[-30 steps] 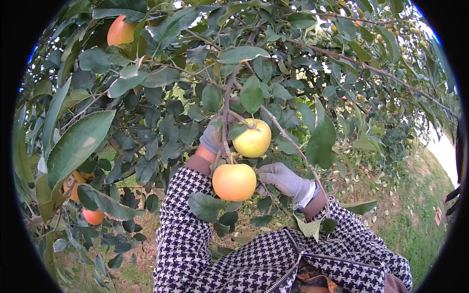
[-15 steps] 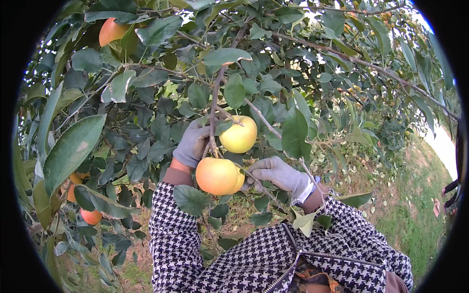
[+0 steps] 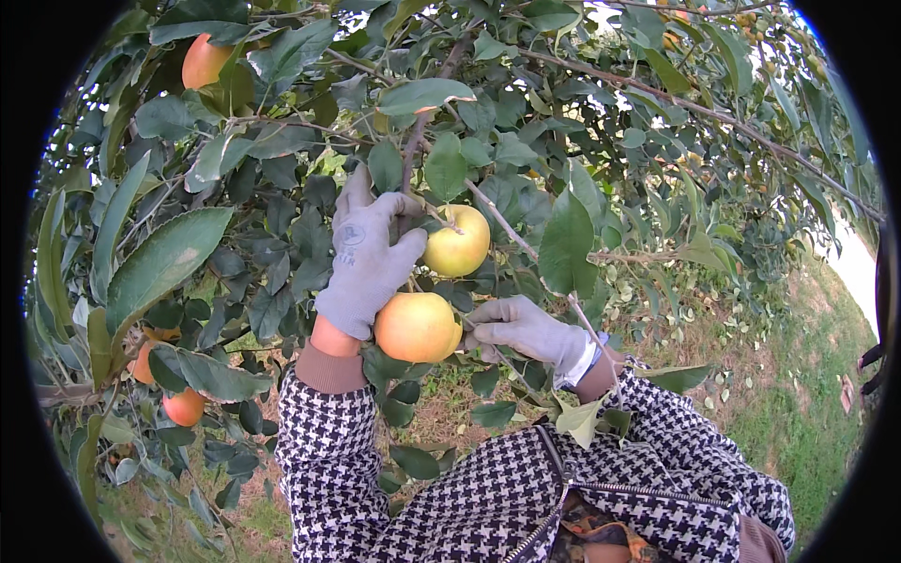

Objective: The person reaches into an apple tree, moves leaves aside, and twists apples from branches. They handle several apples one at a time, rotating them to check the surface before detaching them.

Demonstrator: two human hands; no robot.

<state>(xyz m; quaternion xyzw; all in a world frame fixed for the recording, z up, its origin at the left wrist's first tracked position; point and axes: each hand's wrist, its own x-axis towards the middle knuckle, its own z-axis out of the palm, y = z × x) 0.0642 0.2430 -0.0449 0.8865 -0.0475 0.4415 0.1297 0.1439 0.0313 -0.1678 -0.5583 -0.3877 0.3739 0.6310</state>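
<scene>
Two apples hang close together in front of me: a yellow apple [image 3: 457, 241] above and a yellow-orange apple [image 3: 414, 327] below. Part of another yellow fruit shows behind the lower one's right side. My left hand [image 3: 366, 258], in a grey glove, has its forefinger and thumb closed round the upright branch [image 3: 413, 155], left of the upper apple. Also gloved in grey, my right hand [image 3: 527, 330] pinches a thin twig [image 3: 511, 368] just right of the lower apple. Its far fingers are partly hidden.
Dense leaves surround both hands. A large leaf [image 3: 569, 249] hangs above my right hand, near a slanting bare branch [image 3: 507, 225]. More apples hang at the upper left [image 3: 205, 62] and lower left [image 3: 184, 407]. Grass [image 3: 788, 413] lies below right.
My left hand has come round from behind the branch to its front, its back now showing. The lower apple has shifted slightly up. My right hand keeps its pinch, almost unmoved.
</scene>
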